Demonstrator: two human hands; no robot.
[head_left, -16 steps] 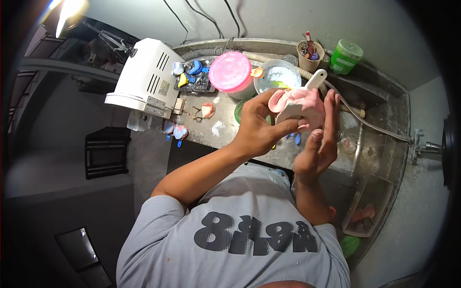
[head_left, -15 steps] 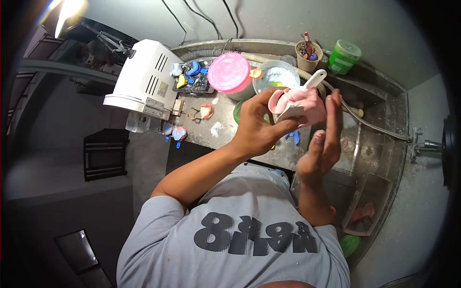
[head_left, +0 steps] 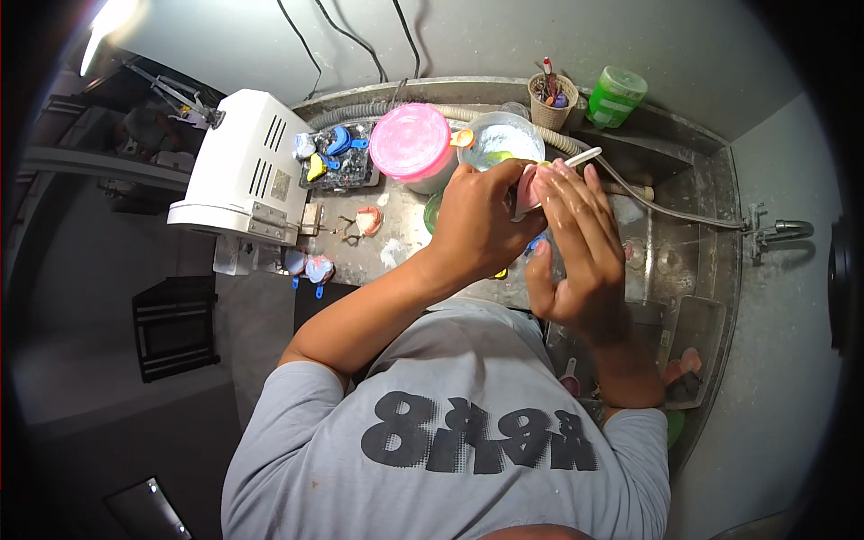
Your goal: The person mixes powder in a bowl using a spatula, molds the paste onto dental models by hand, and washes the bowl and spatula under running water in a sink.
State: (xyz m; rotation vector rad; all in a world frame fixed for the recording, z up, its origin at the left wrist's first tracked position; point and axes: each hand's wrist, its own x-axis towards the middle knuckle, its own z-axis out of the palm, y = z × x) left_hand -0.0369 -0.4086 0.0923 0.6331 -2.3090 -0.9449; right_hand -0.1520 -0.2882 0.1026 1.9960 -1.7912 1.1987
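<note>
My left hand (head_left: pixel 481 214) grips a dental impression tray filled with pink material (head_left: pixel 529 193), holding it above the front of the counter. The tray's white handle (head_left: pixel 587 155) sticks out to the upper right past my fingers. My right hand (head_left: pixel 583 261) has its wet fingers stretched out and lies along the right side of the pink material, thumb apart. Both hands cover most of the tray. Behind them stand a bowl of white powder (head_left: pixel 493 135) and a tub with a pink lid (head_left: pixel 409 139).
At left are a white machine (head_left: pixel 243 166), blue impression trays (head_left: pixel 338 140), a red-and-white dental model (head_left: pixel 368 221) and filled trays (head_left: pixel 319 268) at the counter edge. A wicker cup (head_left: pixel 545 114) and a green container (head_left: pixel 616 97) stand behind. The sink's tap (head_left: pixel 783 229) juts from the right wall.
The impression tray has turned and now sits more edge-on. My right hand has come leftward from beside it onto the pink material. The head view has shifted slightly.
</note>
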